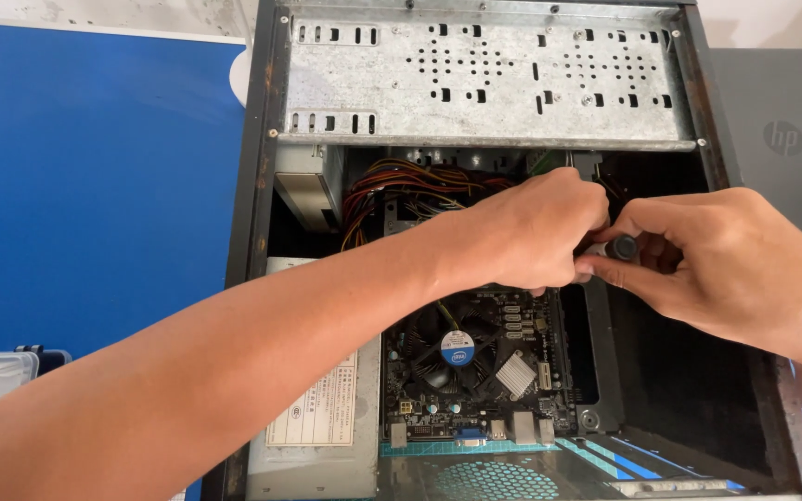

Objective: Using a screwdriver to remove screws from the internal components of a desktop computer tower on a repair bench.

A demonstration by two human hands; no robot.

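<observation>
An open desktop computer case (262, 167) lies on its side under me. My left hand (531, 232) reaches across it and closes its fingers near a metal bracket inside, above the motherboard (503, 371). My right hand (726, 264) meets it from the right, pinching a small dark round-ended tool handle (620, 247), which looks like a screwdriver. Its tip is hidden between my fingers. The black processor fan (455, 348) with a blue centre sits just below my left hand.
A perforated metal drive cage (485, 79) fills the case's top. Red, yellow and black cables (401, 186) bundle behind my left hand. A grey power supply (317, 436) lies at bottom left. A blue mat (95, 176) is left, a grey laptop (782, 139) right.
</observation>
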